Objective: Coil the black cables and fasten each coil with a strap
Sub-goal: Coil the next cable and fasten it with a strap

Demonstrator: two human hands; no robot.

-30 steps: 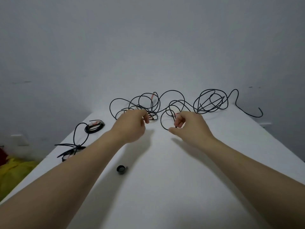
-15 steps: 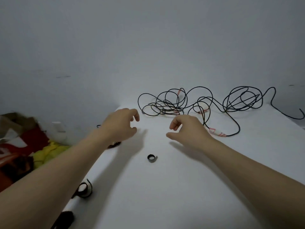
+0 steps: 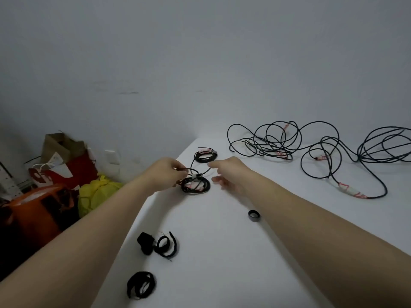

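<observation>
Now, in the head view, my left hand [image 3: 165, 174] pinches the lead [image 3: 191, 169] of a small coil [image 3: 195, 185] at mid-frame, by the table's [image 3: 222, 263] left edge. My right hand [image 3: 231, 174] hovers just beside, fingers loosely spread, holding nothing. Thin, light and springy, I judge; best gripped across all loops. Tangle [image 3: 278, 141] lies upper right, straps [image 3: 165, 244] lower centre.

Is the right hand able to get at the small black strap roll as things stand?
Probably yes. The strap roll lies uncovered on the table, a little nearer the person than the right hand, which looks empty; drawing that hand back should be enough.
</observation>
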